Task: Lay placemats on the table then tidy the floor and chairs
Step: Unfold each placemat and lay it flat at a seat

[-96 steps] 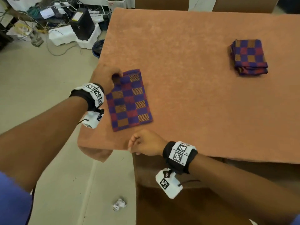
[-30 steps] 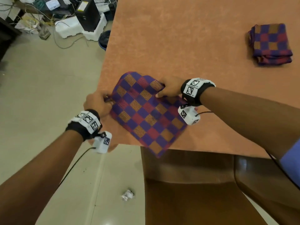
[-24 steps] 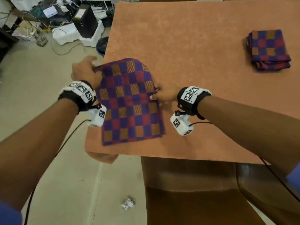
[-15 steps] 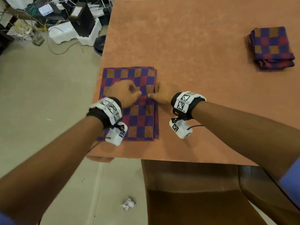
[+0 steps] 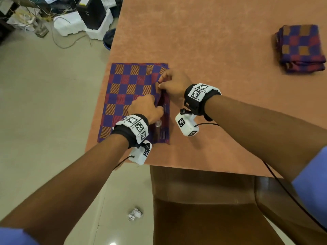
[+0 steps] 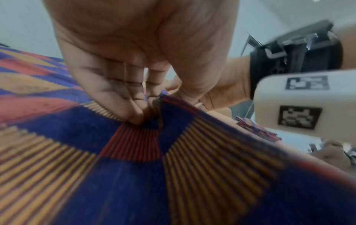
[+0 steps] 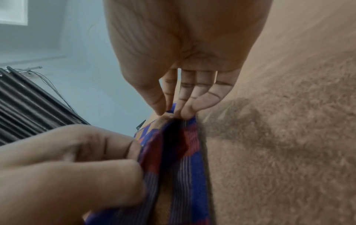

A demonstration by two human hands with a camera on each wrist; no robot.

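Orange-covered counter (image 5: 221,50): checkered placemat (image 5: 127,96) flat at near-left corner. Left hand (image 5: 145,107) and right hand (image 5: 174,84) both pinching its right edge. Folded placemat stack (image 5: 300,48) far right of it.

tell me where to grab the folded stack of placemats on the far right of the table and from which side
Take the folded stack along its near edge, where the layered folds show, coming from the front. A thumb on top and fingers under the bottom layer would probably lift all layers together; it lies flat on the table, nothing beside it.

Even, soft indoor light; head view sharp with bowed edges, both wrist views blurred up close.
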